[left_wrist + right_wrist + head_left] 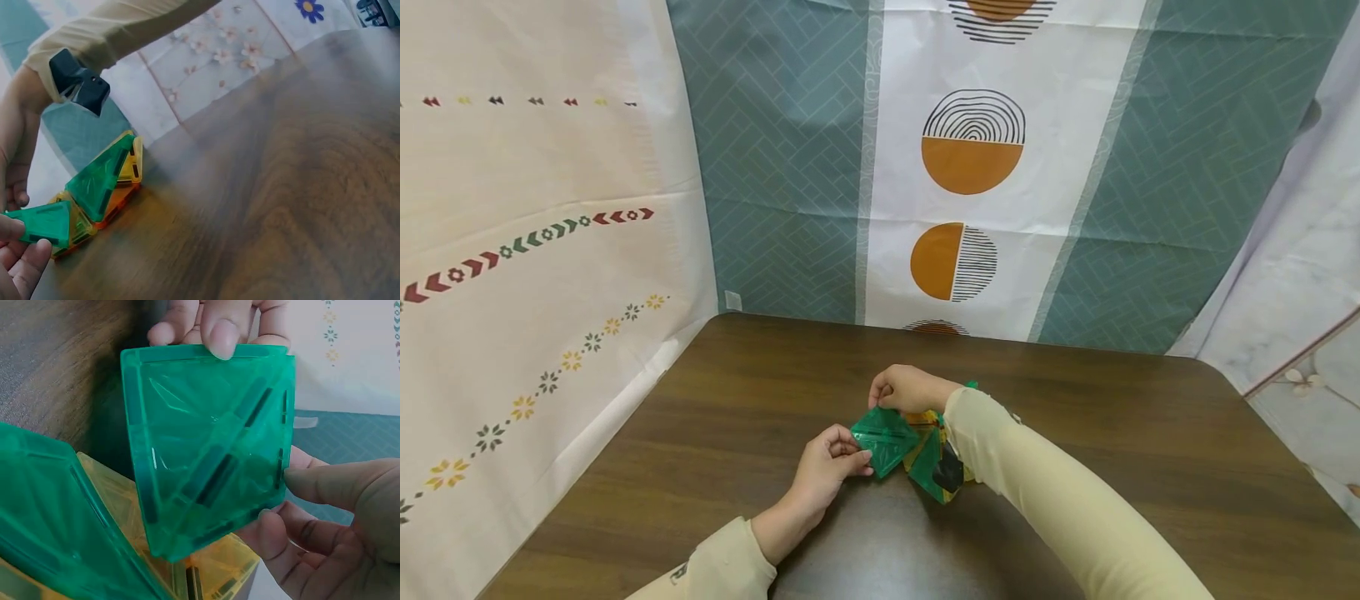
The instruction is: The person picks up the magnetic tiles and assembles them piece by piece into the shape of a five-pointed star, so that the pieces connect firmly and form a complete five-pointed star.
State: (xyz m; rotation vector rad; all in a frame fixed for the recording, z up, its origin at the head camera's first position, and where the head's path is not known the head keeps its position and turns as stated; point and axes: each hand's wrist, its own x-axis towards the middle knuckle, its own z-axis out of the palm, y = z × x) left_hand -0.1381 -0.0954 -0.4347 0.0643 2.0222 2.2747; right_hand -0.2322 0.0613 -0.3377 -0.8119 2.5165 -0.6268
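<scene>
A pair of translucent green triangular magnetic tiles (194, 419), meeting along a diagonal seam, forms a four-sided panel. My left hand (831, 458) pinches the panel at its left corner, thumb on top. At the far edge my right hand (910, 389) holds it between thumb and fingers. Below and to the right stands a cluster of tiles: a larger green triangle (103, 178) leaning upright, yellow tiles (132, 167) and an orange tile (119, 203) low down. The panel overlaps the cluster's yellow part in the left wrist view. My right forearm partly hides the cluster in the head view.
The brown wooden table (760, 367) reaches back to a patterned curtain (782, 167). White printed cloth (587, 250) hangs along the left side. A black wrist camera (78, 81) sits on the right wrist, close over the cluster.
</scene>
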